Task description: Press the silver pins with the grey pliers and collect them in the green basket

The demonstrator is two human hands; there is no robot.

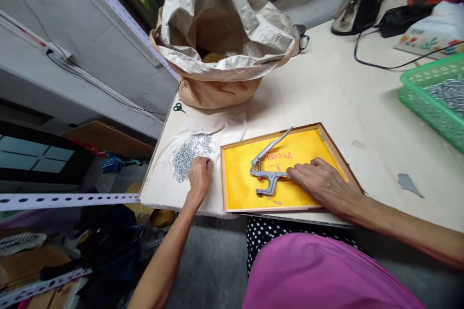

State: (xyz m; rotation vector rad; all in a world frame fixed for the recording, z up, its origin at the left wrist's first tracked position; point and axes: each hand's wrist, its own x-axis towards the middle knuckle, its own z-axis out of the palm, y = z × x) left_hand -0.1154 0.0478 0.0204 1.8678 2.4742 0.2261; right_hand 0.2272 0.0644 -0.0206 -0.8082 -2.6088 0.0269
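Observation:
My left hand (200, 173) is at the right edge of a pile of small silvery metal pieces (185, 160) on a pale cloth. Its fingers are drawn together, and whatever they hold is too small to make out. My right hand (322, 183) is wrapped round the lower handle of grey hand pliers (270, 176), which lie over a yellow-lined tray (235, 188). The pliers' upper handle is raised, with a dark spring below it. Small metal pieces (277, 202) lie in the tray under the pliers' jaw.
A large open sack (224, 89) stands behind the pile, with green-handled scissors (178, 107) beside it. At the right are a green basket (431, 110) of metal pieces, a grey scrap (409, 184) and a kettle (357, 2) with a cord.

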